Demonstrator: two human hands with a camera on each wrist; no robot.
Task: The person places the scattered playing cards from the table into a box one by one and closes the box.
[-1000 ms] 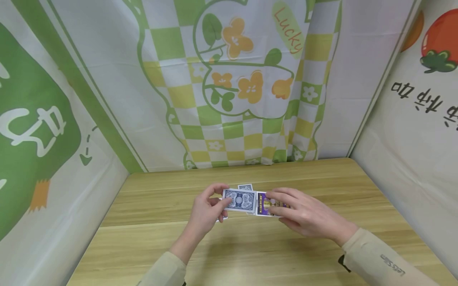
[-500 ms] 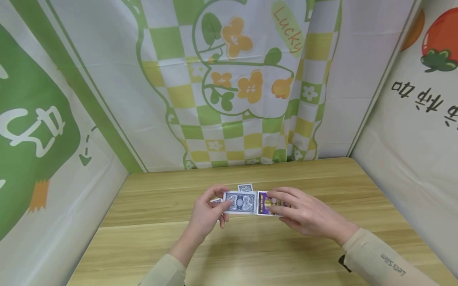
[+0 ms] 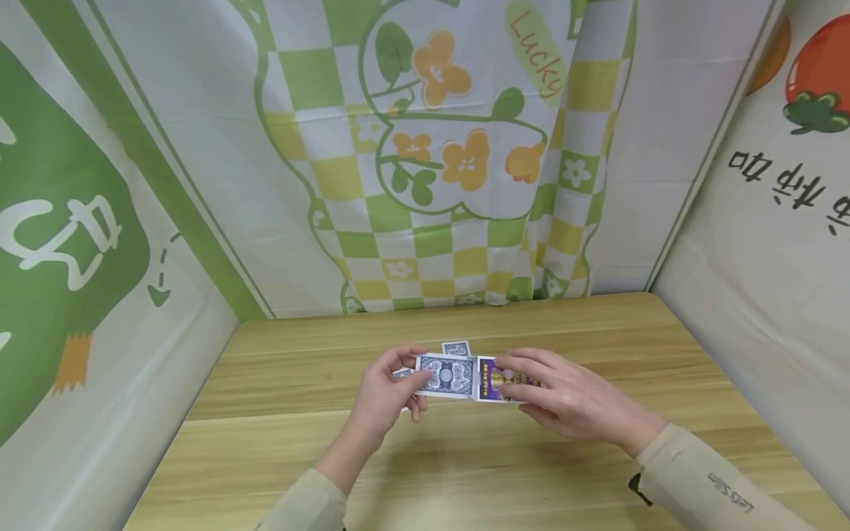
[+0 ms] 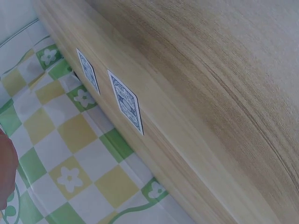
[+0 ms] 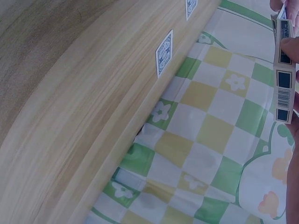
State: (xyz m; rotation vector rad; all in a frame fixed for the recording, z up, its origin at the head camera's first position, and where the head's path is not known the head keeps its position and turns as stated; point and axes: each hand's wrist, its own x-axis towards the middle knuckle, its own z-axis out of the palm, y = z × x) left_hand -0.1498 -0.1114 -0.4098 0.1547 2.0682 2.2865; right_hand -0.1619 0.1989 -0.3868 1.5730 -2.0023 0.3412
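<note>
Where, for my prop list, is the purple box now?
In the head view, the purple box is in the right hand, right of the blue card in the left hand.

Fingers of the right hand (image 3: pixel 564 391) hide much of a card box (image 3: pixel 490 380), its fine print too small to read. A blue-backed card (image 3: pixel 450 377) sits partly beneath the thumb of the left hand (image 3: pixel 381 394); how many lie under it cannot be told. It covers one end of a far card (image 3: pixel 455 347), while the left hand leaves only a sliver of a second card (image 3: pixel 401 374). The right wrist view's top edge crops one table card; its right edge cuts off the box-holding hand.
</note>
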